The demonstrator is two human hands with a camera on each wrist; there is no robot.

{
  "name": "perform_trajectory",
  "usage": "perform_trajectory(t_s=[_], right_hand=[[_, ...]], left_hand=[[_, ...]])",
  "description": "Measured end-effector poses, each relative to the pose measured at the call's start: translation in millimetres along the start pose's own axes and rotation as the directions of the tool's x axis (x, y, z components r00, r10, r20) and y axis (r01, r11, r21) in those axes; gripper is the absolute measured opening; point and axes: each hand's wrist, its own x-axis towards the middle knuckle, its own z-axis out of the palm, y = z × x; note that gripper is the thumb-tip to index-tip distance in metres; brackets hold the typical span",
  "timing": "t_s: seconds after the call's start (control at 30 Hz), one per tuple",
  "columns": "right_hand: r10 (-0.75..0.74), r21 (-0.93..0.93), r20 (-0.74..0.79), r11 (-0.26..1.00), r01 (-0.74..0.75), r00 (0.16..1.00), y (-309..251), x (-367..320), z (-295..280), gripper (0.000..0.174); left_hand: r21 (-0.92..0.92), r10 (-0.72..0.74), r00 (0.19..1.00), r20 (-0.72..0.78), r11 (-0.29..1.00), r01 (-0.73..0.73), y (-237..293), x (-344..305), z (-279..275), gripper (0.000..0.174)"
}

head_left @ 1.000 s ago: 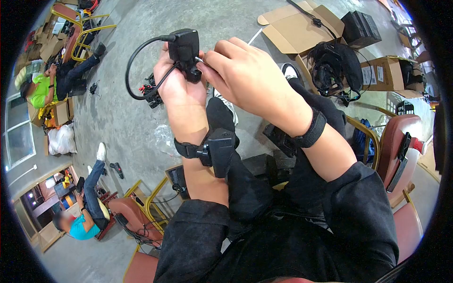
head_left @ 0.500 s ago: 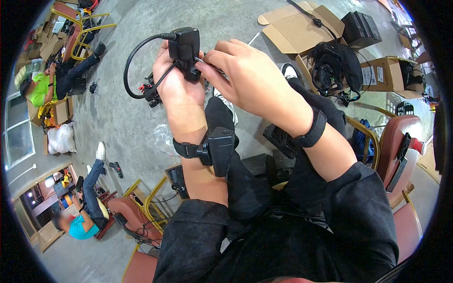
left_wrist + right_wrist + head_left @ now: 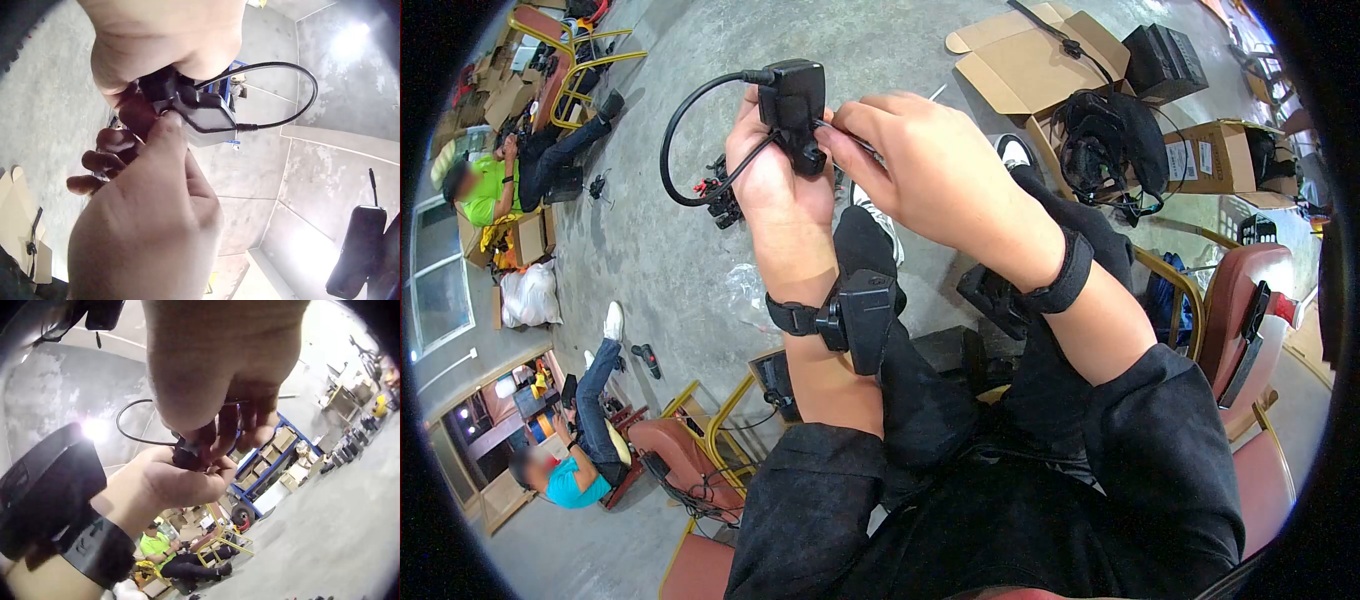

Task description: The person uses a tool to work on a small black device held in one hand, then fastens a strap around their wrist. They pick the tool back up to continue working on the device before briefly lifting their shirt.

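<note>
My left hand (image 3: 785,195), palm up in the head view, holds a small black device (image 3: 792,95) with a black cable (image 3: 666,140) looping out from its top and back to its lower part. My right hand (image 3: 945,170) pinches a thin metal rod-like tool (image 3: 938,93) between thumb and fingers. The tool's tip meets the device's side, just above its rounded lower part; most of its shaft is hidden behind the hand. The left wrist view shows my right thumb pressed close to the device (image 3: 209,119). In the right wrist view a length of the rod (image 3: 287,396) sticks out past my fingers.
Black straps with modules (image 3: 868,310) sit on both wrists. Ahead to the right lie an open cardboard box (image 3: 1040,60), a black bag (image 3: 1110,150) and another box (image 3: 1215,155). Chairs (image 3: 1250,300) stand at either side. Two people sit at the left.
My right hand has turned slightly, its knuckles a little lower and the fingers more bunched. The rod's far end shows less beyond the hand. My left hand and the device stay nearly still.
</note>
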Motion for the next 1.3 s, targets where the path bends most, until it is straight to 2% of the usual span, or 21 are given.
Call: perform_trajectory(t_s=[0.07,0.17,0.3,0.4,0.43,0.47,0.6,0.67,0.7,0.77,0.9,0.97,1.0,1.07,1.1,1.17,1.3], right_hand=[[-0.142,-0.183,-0.037,0.974,0.133,0.989,4.7,-0.5,1.0,0.021],[-0.221,-0.176,-0.061,0.962,0.208,0.973,8.5,-0.8,4.7,0.021],[-0.194,-0.156,-0.041,0.970,0.185,0.980,5.1,-0.3,2.7,0.022],[-0.116,-0.073,-0.062,0.991,0.112,0.991,-0.3,-0.3,2.3,0.023],[0.049,0.129,0.014,0.990,-0.051,0.999,-6.7,1.2,-2.2,0.024],[0.196,0.310,0.121,0.924,-0.224,0.973,-10.5,2.7,-5.7,0.025],[0.243,0.424,0.172,0.857,-0.294,0.955,-12.2,5.2,-8.8,0.029],[0.262,0.436,0.210,0.837,-0.331,0.942,-12.8,5.1,-8.2,0.029],[0.263,0.435,0.210,0.837,-0.331,0.942,-13.2,5.1,-8.4,0.029],[0.290,0.510,0.264,0.768,-0.388,0.920,-14.5,6.0,-9.8,0.030],[0.323,0.526,0.344,0.712,-0.466,0.882,-17.7,7.4,-14.0,0.030],[0.324,0.570,0.427,0.628,-0.530,0.844,-17.5,7.7,-14.7,0.030],[0.324,0.570,0.427,0.628,-0.530,0.844,-17.0,7.6,-14.6,0.030],[0.295,0.632,0.451,0.561,-0.535,0.842,-16.0,7.1,-14.1,0.029],[0.295,0.632,0.451,0.561,-0.535,0.842,-15.7,6.9,-13.6,0.029],[0.231,0.690,0.437,0.534,-0.489,0.869,-15.1,6.5,-12.4,0.028],[0.221,0.705,0.432,0.522,-0.480,0.874,-17.6,6.2,-11.3,0.026]], left_hand=[[-0.051,0.023,0.997,-0.074,0.998,-0.026,-0.4,-1.7,5.3,0.014],[-0.002,0.052,0.996,-0.073,0.999,-0.052,-1.2,-2.6,5.8,0.013],[-0.004,0.020,0.995,-0.098,1.000,-0.020,0.8,-5.4,10.0,0.013],[0.021,0.048,0.990,-0.135,0.999,-0.045,0.2,-7.8,12.7,0.015],[-0.046,-0.013,0.994,-0.111,0.999,0.007,1.1,-9.2,12.0,0.018],[-0.111,-0.071,0.994,-0.083,0.992,0.062,1.8,-9.9,11.5,0.023],[-0.152,-0.112,0.994,0.020,0.982,0.113,0.9,-7.9,2.1,0.033],[-0.241,-0.106,0.956,0.275,0.954,0.175,1.1,-7.0,-7.5,0.026],[-0.242,-0.106,0.955,0.276,0.954,0.176,1.4,-8.0,-6.2,0.026],[-0.275,-0.116,0.921,0.371,0.934,0.228,2.2,-10.0,-2.3,0.026],[-0.248,-0.115,0.947,0.299,0.949,0.194,1.5,-6.7,0.1,0.022],[-0.278,-0.076,0.996,0.053,0.956,0.088,-1.4,-5.8,9.7,0.028],[-0.278,-0.075,0.996,0.053,0.957,0.087,-1.5,-3.2,6.3,0.028],[-0.339,-0.088,0.959,0.270,0.924,0.180,-1.4,1.2,-3.6,0.025],[-0.339,-0.088,0.959,0.269,0.923,0.180,-1.0,0.1,-1.8,0.025],[-0.371,-0.034,0.967,0.254,0.920,0.130,0.1,-2.5,2.9,0.014],[-0.399,-0.022,0.982,0.186,0.912,0.096,2.3,-2.3,1.9,0.014]])
